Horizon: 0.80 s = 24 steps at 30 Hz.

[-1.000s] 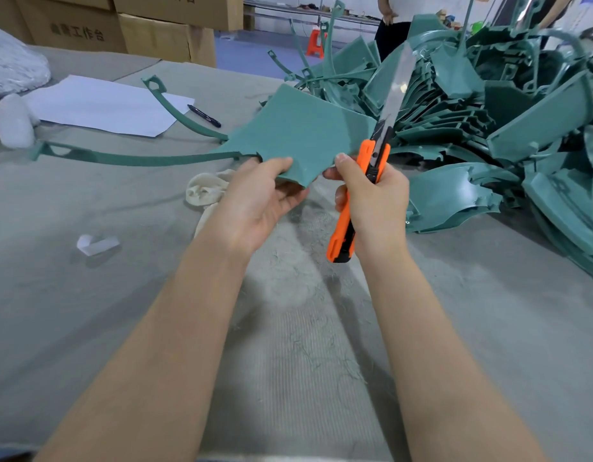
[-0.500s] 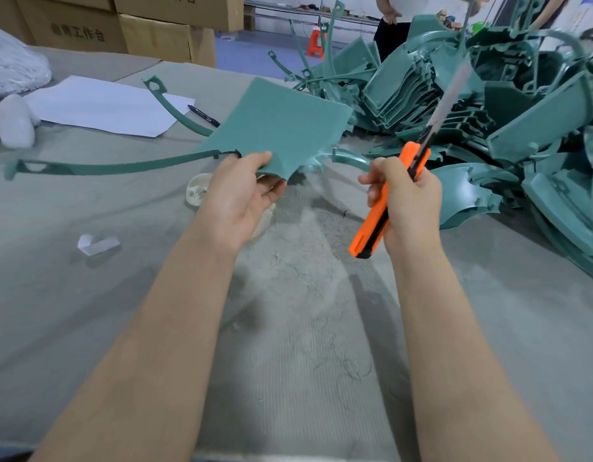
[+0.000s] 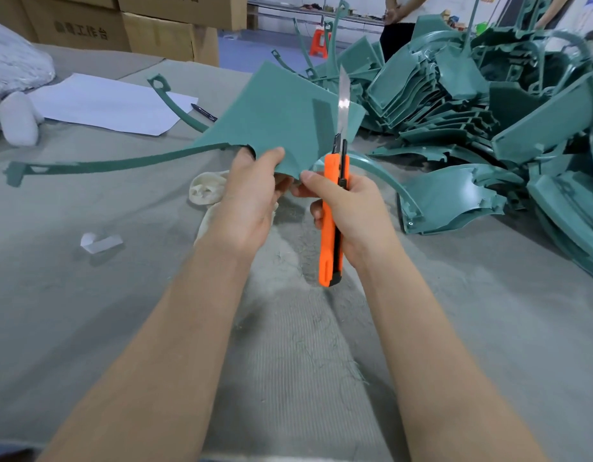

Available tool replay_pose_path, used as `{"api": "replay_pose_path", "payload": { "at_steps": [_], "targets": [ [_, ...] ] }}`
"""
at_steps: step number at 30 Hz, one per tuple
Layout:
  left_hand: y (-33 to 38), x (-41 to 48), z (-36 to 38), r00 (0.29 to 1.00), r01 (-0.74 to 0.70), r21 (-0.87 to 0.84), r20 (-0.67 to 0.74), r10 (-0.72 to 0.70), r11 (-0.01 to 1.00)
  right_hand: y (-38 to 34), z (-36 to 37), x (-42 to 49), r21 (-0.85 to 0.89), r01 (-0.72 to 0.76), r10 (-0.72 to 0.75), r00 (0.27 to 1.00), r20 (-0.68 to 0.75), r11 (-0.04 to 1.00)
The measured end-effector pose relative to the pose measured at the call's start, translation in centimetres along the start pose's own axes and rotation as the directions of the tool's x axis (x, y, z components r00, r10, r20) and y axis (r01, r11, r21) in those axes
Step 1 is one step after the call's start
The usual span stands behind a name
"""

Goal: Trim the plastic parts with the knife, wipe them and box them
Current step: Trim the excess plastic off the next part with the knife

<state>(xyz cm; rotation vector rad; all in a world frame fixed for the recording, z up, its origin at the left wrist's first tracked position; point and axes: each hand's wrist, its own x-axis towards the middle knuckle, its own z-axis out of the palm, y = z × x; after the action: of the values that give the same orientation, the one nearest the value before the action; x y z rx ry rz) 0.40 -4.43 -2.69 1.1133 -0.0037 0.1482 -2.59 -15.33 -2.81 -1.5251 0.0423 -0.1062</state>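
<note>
we pinch the green part in the left hand, raising its edge to the knife gripped in the right hand.

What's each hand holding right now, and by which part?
The left hand pinches the green plastic part by its near bottom edge. The right hand grips the orange knife around its handle, blade pointing up.

A cardboard box beyond the far-left edge of the bench bore dark printed characters ending 工作台, the first two blurred, while the upper box showed only cut-off strokes.
</note>
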Motion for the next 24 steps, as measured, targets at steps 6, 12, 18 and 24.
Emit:
{"api": "replay_pose_path", "payload": {
  "at_steps": [6, 12, 18, 24],
  "targets": [
    [-0.1, -0.3, 0.1, 0.997, -0.070, 0.103, 0.053, 0.064, 0.992, -0.5, 0.2, -0.2, 0.173, -0.048, 0.042, 0.999, 0.034, 0.984],
    [-0.3, -0.3, 0.3, 0.996, -0.094, 0.191, 0.022, 0.092, 0.977, -0.6, -0.1, 0.1, 0.198, -0.036, 0.028, 0.999, 0.043, 0.980],
    [0.2, 0.4, -0.6, 0.997, -0.045, -0.009, -0.062, 0.045, 0.999, -0.8, -2.3, 0.7, 0.172, 0.028, 0.013, 0.973, -0.232, 0.985],
    [-0.4, 0.5, 0.0, 0.997, -0.025, 0.064, -0.070, 0.030, 0.998, -1.3, -1.7, 0.3, 0.353, 0.084, -0.068, 0.996, -0.059, 0.932]
  ]
}}
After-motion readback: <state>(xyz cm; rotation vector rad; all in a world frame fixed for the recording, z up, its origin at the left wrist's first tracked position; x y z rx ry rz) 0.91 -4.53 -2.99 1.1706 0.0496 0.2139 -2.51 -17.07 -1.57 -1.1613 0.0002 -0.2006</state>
